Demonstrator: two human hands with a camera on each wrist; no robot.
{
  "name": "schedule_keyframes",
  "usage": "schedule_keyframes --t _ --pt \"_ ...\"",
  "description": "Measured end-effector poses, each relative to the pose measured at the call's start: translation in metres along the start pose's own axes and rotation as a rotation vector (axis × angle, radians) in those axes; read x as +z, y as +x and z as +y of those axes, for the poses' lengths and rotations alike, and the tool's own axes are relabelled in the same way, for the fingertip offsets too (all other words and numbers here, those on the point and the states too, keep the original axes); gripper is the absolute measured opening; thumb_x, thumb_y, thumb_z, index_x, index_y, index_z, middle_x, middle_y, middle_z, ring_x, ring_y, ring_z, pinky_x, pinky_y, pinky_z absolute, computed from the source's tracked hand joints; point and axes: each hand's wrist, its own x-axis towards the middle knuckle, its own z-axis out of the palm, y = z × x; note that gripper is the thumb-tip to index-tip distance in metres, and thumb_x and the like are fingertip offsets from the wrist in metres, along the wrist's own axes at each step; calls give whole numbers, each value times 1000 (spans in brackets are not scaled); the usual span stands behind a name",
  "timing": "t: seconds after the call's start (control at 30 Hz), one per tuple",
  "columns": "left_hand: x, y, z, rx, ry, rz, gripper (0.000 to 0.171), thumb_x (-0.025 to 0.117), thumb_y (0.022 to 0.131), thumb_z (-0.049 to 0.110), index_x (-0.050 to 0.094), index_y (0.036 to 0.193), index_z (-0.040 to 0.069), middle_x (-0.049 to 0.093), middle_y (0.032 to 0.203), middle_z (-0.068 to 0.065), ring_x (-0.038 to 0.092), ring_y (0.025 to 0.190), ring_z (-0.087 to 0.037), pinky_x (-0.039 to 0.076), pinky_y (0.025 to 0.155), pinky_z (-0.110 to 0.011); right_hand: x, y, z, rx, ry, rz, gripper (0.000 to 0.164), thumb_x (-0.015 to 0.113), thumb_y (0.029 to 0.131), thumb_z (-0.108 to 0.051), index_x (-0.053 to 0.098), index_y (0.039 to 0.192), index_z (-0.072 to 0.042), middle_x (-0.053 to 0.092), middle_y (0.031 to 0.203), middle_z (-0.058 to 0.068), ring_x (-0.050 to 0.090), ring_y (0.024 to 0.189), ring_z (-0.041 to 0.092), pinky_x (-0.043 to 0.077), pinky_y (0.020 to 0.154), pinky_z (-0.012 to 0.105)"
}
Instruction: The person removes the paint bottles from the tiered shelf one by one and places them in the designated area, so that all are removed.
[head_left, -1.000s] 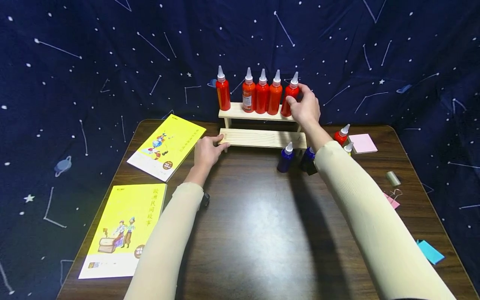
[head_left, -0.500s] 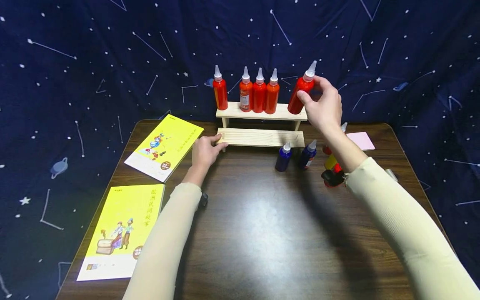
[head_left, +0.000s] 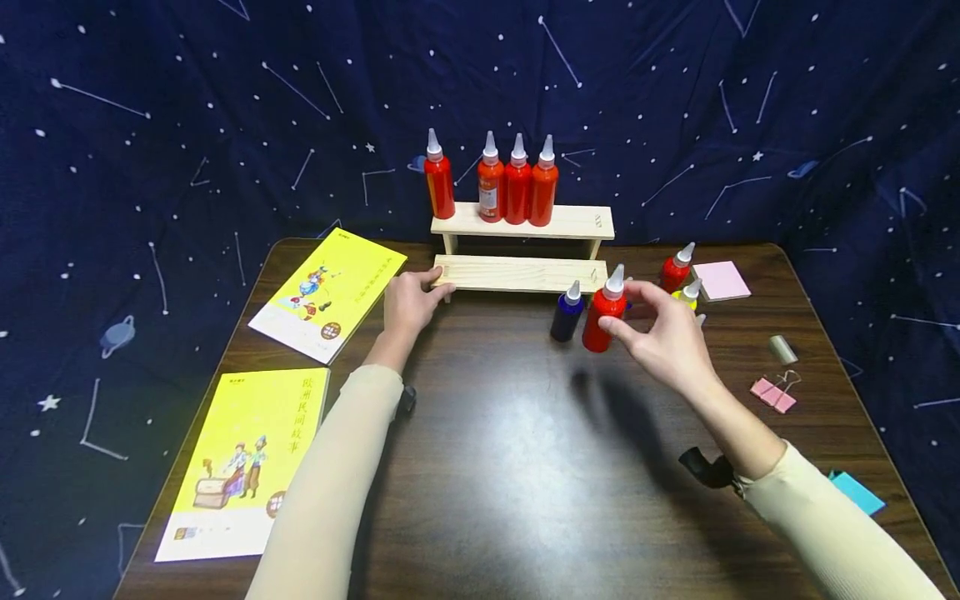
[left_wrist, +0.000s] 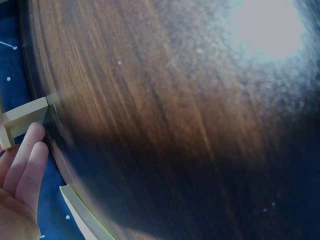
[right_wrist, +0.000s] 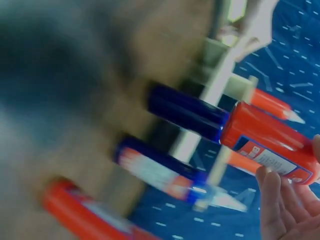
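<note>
My right hand (head_left: pixel 671 337) holds a red squeeze bottle (head_left: pixel 600 323) with a white pointed cap, upright above the table; its label (right_wrist: pixel 265 159) shows in the right wrist view. Beside it stands a dark blue bottle (head_left: pixel 567 317); a second blue bottle (right_wrist: pixel 155 172) is mostly hidden behind my hand in the head view. At the left end of the two-tier wooden rack (head_left: pixel 517 273), my left hand (head_left: pixel 408 304) grips the lower shelf. In the left wrist view its fingers (left_wrist: pixel 31 170) lie against the rack's end. Several red bottles (head_left: pixel 517 193) line the upper tier.
Right of my right hand stand another red bottle (head_left: pixel 674 271) and a yellow one (head_left: pixel 687 296). Pink sticky notes (head_left: pixel 722 281), a pink binder clip (head_left: pixel 774 394) and a blue pad (head_left: pixel 857 493) lie along the right. Two yellow books (head_left: pixel 330 292) lie left.
My right hand has lifted the red bottle off the right end of the upper tier and brought it down and forward beside the blue bottles. The left hand stays on the rack.
</note>
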Motion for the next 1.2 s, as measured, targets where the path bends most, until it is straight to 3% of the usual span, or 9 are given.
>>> schedule_keyframes --t 0.2,0.47,0.73,0.87,1.03,1.1,1.2 --pt "0 -2 1 -2 -7 -3 51 79 77 41 66 122 23 67 116 -5 63 85 -28 43 59 -35 23 -25 36 62 -22 -13 49 79 80 -18 59 121 -2 67 111 19 63 100 33 48 83 49" --pt "0 -2 1 -3 -3 -2 50 77 78 43 66 122 22 66 118 -3 61 78 -23 42 57 -35 40 -29 55 99 40 -10 48 78 79 -10 56 120 0 63 117 21 63 104 40 49 87 53" --pt "0 -3 0 -10 -15 -4 50 78 77 42 66 122 22 65 119 -3 55 72 -22 38 55 -35 48 -29 60 126 43 -31 49 78 80 -12 55 123 -2 62 121 20 63 104 40 48 87 54" --pt "1 -2 -1 12 -11 23 48 78 77 42 68 120 22 66 117 -1 65 85 -26 45 61 -36 47 -29 60 129 13 -30 50 78 80 -14 55 123 -3 63 120 20 62 105 38 47 88 53" --pt "2 -1 -2 19 0 42 48 79 76 42 69 118 22 67 115 -1 66 94 -30 48 64 -37 41 -28 54 147 -40 -48 54 76 82 -22 54 129 -6 63 120 20 61 107 38 47 85 53" --pt "2 -1 -2 19 0 37 48 79 76 42 68 118 22 67 116 -1 66 90 -30 47 63 -37 36 -30 48 145 -75 -11 53 75 83 -28 56 129 -9 65 119 17 63 105 35 47 82 52" --pt "1 -1 -1 23 4 30 48 78 77 43 68 119 21 66 117 -1 66 88 -29 46 61 -36 27 -31 37 86 -136 120 48 74 82 -36 63 123 -14 70 111 10 67 96 30 46 72 48"
